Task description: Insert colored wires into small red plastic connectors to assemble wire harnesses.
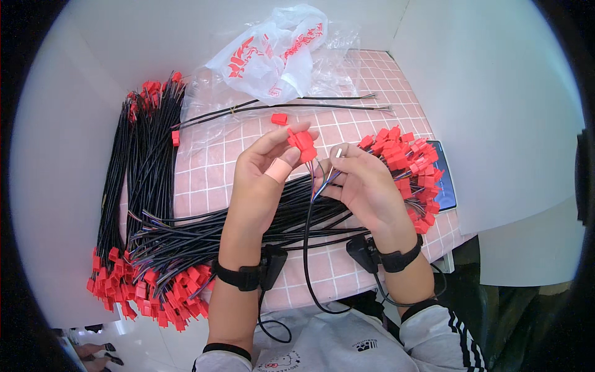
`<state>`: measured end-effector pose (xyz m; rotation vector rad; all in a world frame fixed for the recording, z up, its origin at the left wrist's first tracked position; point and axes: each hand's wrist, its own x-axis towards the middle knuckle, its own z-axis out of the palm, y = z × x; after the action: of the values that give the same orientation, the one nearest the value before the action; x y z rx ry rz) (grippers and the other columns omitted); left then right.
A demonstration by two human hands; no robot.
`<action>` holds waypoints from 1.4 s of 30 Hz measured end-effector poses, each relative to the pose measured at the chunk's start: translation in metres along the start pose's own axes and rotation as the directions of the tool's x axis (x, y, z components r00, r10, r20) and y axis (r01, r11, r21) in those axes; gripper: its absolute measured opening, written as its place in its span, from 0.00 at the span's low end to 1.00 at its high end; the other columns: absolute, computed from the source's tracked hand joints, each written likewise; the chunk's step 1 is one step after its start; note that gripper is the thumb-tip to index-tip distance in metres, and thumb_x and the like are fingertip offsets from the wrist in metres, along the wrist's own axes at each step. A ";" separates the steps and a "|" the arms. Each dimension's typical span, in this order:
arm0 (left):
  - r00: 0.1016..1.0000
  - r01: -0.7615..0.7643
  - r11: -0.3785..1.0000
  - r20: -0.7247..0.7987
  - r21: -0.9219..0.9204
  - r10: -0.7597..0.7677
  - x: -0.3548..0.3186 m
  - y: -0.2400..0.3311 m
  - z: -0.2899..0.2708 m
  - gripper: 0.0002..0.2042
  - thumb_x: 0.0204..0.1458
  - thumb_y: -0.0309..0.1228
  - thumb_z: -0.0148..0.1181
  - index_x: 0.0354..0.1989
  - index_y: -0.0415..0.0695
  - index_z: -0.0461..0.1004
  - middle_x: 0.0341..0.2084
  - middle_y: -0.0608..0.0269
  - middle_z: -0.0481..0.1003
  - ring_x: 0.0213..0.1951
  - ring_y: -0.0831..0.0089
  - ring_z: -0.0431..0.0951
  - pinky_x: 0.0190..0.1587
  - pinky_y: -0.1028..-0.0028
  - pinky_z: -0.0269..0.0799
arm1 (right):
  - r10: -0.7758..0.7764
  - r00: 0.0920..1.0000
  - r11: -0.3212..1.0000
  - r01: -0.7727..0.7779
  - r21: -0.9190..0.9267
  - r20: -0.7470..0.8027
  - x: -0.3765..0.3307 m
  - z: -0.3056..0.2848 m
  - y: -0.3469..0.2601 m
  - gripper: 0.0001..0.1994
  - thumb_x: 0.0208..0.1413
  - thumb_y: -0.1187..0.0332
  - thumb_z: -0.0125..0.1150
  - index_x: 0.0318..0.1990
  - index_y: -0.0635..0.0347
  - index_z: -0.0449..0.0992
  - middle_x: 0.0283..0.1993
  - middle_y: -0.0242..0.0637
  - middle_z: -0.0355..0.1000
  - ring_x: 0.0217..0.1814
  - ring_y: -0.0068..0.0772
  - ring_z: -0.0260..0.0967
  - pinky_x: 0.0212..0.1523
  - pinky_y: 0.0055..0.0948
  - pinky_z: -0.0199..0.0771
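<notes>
Between the thumb and fingers of my left hand (255,180) is a red plastic connector (302,146), held upright over the table. A bandage-like pink strip (278,170) wraps the left thumb. Thin coloured wires (318,188) run from the connector's lower end and fan out of a black cable (307,248) that hangs in a loop toward my lap. My right hand (369,186) is closed just right of the connector, pinching some of these wires. A short white piece (338,155) shows at its fingertips; whether it is a wire cannot be told.
Black cables (291,214) with red connectors (409,161) lie across the pink checked table (334,273). More bundles (149,161) stand at the left. At the back are a plastic bag (273,56), a loose red connector (279,119) and two cables (322,106). A phone (447,180) lies right.
</notes>
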<state>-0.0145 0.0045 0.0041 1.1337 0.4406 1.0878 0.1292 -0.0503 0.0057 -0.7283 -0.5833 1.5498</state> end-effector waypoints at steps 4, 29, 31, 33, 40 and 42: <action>0.999 -0.018 1.000 0.051 -0.013 0.019 0.001 -0.002 -0.001 0.16 0.48 0.25 0.49 0.46 0.34 0.64 0.41 0.50 0.68 0.44 0.70 0.68 0.48 0.71 0.62 | -0.002 0.999 0.998 0.005 -0.061 0.049 -0.001 -0.001 0.000 0.07 0.49 0.71 0.53 0.35 0.61 0.65 0.31 0.37 0.69 0.34 0.28 0.69 0.37 0.29 0.70; 0.996 -0.051 0.992 0.072 0.117 0.043 -0.004 0.002 0.006 0.14 0.47 0.23 0.49 0.44 0.35 0.66 0.37 0.53 0.71 0.42 0.70 0.71 0.48 0.72 0.62 | -0.012 0.997 0.999 0.014 -0.035 0.077 -0.005 -0.001 0.001 0.06 0.48 0.72 0.55 0.32 0.65 0.70 0.31 0.36 0.70 0.34 0.25 0.67 0.36 0.26 0.69; 0.997 -0.060 0.992 0.055 0.112 0.054 -0.003 0.001 0.006 0.14 0.47 0.23 0.49 0.44 0.34 0.66 0.37 0.53 0.71 0.42 0.70 0.71 0.49 0.72 0.62 | -0.012 0.998 0.998 0.016 -0.067 0.063 -0.006 0.001 0.000 0.06 0.48 0.72 0.55 0.33 0.65 0.70 0.31 0.35 0.70 0.34 0.25 0.67 0.36 0.25 0.70; 0.998 -0.069 0.995 0.007 0.068 0.069 -0.002 0.001 0.005 0.15 0.47 0.23 0.49 0.45 0.34 0.65 0.38 0.52 0.71 0.43 0.69 0.70 0.49 0.71 0.62 | -0.011 0.999 0.995 0.016 -0.099 0.050 -0.006 0.003 -0.002 0.06 0.49 0.72 0.54 0.33 0.66 0.70 0.32 0.35 0.70 0.34 0.25 0.68 0.35 0.25 0.71; 0.999 -0.040 0.992 0.006 -0.117 0.041 -0.001 -0.001 0.001 0.16 0.48 0.24 0.48 0.47 0.34 0.63 0.42 0.48 0.68 0.46 0.66 0.68 0.49 0.69 0.62 | 0.000 1.000 0.999 0.000 -0.038 0.022 -0.004 0.000 -0.001 0.06 0.50 0.70 0.52 0.33 0.63 0.70 0.32 0.35 0.70 0.35 0.26 0.68 0.37 0.27 0.71; 1.000 -0.024 0.989 0.014 -0.149 0.027 -0.002 -0.001 0.000 0.16 0.48 0.24 0.48 0.47 0.34 0.63 0.43 0.48 0.67 0.47 0.65 0.67 0.49 0.69 0.62 | -0.003 0.999 1.000 0.003 -0.008 0.048 -0.005 -0.001 -0.002 0.06 0.51 0.70 0.52 0.33 0.63 0.70 0.33 0.35 0.70 0.36 0.26 0.68 0.38 0.28 0.70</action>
<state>-0.0148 0.0032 0.0032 1.0180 0.3273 1.1143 0.1310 -0.0548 0.0071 -0.6975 -0.6260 1.5662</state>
